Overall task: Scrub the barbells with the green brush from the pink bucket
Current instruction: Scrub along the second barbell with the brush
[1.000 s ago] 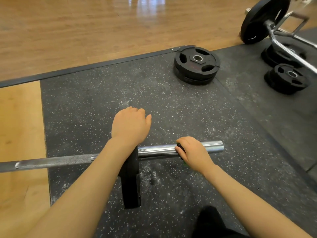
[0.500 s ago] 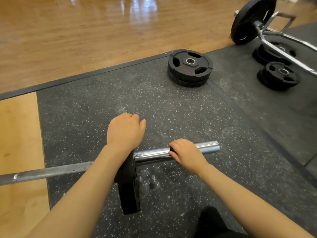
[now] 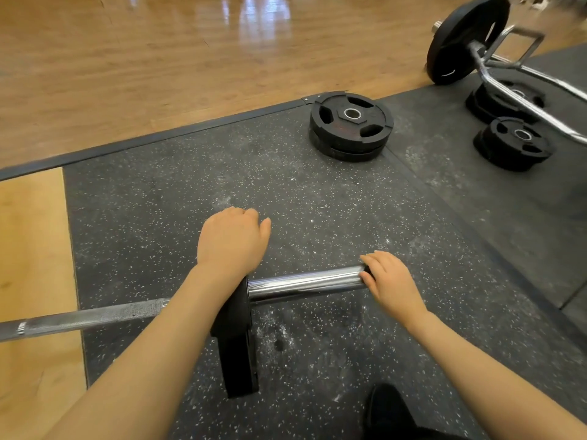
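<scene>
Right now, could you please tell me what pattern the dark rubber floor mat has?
The dark rubber floor mat is black-grey with white speckles, clearest in the head view.

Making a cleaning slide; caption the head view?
Left hand on the plate, right hand at the barbell sleeve's end.

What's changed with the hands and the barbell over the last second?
The right hand slid outward along the barbell's chrome sleeve to its end, which it now covers. Whether it holds a brush is hidden. The left hand stayed over the upright plate, and the barbell did not move on the mat.
</scene>
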Tool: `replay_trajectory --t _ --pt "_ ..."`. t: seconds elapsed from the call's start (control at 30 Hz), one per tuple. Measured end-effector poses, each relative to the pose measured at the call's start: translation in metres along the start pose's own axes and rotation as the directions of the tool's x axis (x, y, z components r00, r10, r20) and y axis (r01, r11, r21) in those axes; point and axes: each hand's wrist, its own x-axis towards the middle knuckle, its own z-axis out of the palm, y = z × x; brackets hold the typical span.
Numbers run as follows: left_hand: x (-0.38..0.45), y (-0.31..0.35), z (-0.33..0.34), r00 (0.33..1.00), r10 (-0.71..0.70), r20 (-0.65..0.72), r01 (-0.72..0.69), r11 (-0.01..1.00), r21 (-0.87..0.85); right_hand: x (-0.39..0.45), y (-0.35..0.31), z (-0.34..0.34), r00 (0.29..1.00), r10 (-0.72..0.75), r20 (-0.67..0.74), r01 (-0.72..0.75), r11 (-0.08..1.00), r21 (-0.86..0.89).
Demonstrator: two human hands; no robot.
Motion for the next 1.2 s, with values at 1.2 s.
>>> replay_trajectory --t 1.2 --pt "0.081 -0.020 0.002 0.961 -0.123 -0.249 0.096 0.988 -0.117 0.175 0.044 0.014 0.998 -0.007 0.056 -0.005 0.979 0.204"
